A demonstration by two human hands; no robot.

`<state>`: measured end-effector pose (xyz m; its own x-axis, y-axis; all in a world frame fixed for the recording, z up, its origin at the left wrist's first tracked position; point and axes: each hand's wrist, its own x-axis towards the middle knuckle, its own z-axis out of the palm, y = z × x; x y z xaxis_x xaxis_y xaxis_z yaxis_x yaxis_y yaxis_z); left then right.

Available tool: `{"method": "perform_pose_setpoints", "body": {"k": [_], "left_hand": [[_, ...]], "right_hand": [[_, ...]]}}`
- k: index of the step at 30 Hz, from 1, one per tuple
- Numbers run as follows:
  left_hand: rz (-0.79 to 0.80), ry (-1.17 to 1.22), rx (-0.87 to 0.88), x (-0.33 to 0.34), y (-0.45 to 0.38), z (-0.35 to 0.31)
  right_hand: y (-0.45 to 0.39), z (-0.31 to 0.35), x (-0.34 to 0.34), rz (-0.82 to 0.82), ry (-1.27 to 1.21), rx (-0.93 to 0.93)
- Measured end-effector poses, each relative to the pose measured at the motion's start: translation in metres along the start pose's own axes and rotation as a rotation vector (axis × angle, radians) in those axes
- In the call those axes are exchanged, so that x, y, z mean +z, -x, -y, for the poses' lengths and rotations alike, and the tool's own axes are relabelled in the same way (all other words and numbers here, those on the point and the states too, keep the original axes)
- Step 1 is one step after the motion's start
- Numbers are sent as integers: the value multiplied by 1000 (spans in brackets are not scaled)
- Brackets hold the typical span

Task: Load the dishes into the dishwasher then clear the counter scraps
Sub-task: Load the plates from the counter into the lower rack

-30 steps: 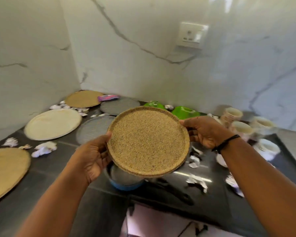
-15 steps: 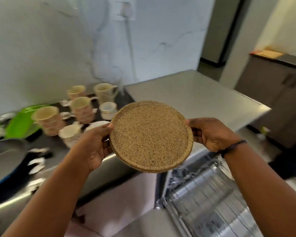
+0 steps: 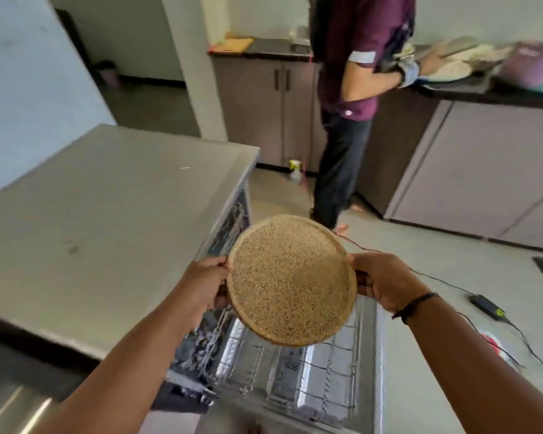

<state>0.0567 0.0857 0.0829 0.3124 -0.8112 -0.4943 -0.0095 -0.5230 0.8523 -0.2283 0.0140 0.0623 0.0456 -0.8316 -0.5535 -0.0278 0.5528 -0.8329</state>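
View has swung right since a second ago: marble corner and cluttered counter are gone, open dishwasher now sits below the hands. Grip on the plate looks unchanged.

Speckled tan plate [image 3: 291, 279] is held level in mid-air, above the pulled-out wire rack [image 3: 310, 380] of the dishwasher [image 3: 232, 349]. Left hand [image 3: 203, 287] grips the left rim, right hand [image 3: 383, 281] grips the right rim, fingers curled under the edge and thumbs on top.

Handling estimate: rigid, shallow raised lip, matte grainy surface so probably not slippery. Looks light, possibly a fibre or melamine type; would likely survive a knock but shouldn't be dropped. Rim grip at opposite edges is the right hold; one hand should suffice for slotting it upright.

Surroundings: steel countertop [image 3: 107, 220] to the left, above the machine. Another person [image 3: 351, 98] stands far right at a dark counter, well apart. Cable and power adapter [image 3: 486, 306] lie on the floor to the right, beside a small red-and-white item.

Obstruction: nothing between plate and rack. Rack tines are blurred, slot spacing can't be read.
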Motion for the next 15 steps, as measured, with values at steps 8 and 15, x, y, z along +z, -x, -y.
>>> {"method": "perform_pose_setpoints", "body": {"k": [8, 15], "left_hand": [[204, -334, -50, 81, -105, 46], [259, -540, -176, 106, -183, 115]], "right_hand": [[-38, -93, -39, -261, -54, 307], [-99, -172, -27, -322, 70, 317]]}}
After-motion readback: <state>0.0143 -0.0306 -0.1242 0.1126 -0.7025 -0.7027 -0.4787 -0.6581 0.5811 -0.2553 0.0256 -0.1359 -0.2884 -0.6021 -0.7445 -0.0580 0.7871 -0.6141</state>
